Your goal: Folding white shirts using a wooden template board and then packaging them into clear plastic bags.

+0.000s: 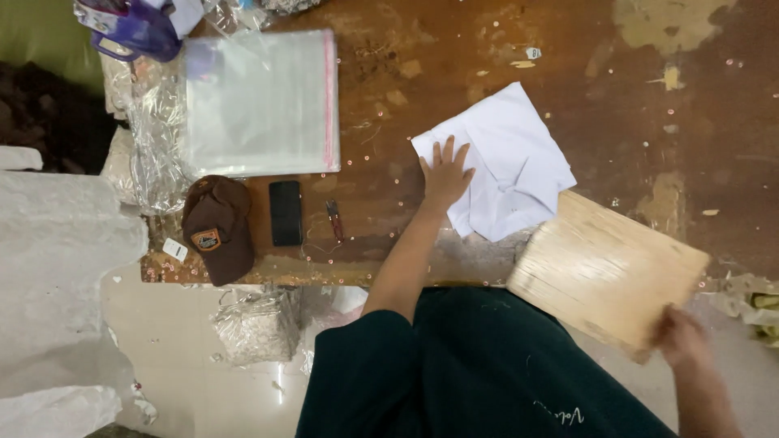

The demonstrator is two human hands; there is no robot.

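left hand flat – white garment | right hand grips wooden board

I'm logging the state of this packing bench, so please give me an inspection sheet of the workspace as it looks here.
Surface: worn brown table, patchy and flaked, dotted with small specks.
Job's things: folded white garment lying flat; wooden board overhanging the table's near edge, one corner beside the garment.
Clutter: stack of clear plastic bags, brown cap, black phone, small red-handled snips, crumpled cellophane, purple object at the far left corner.
Hands: left hand pressed flat, fingers spread, on the garment; right hand grips the board's near corner, blurred.
Cables: nothing seen.
Surroundings: pale floor, white sacks at left, bagged bundle under the table.
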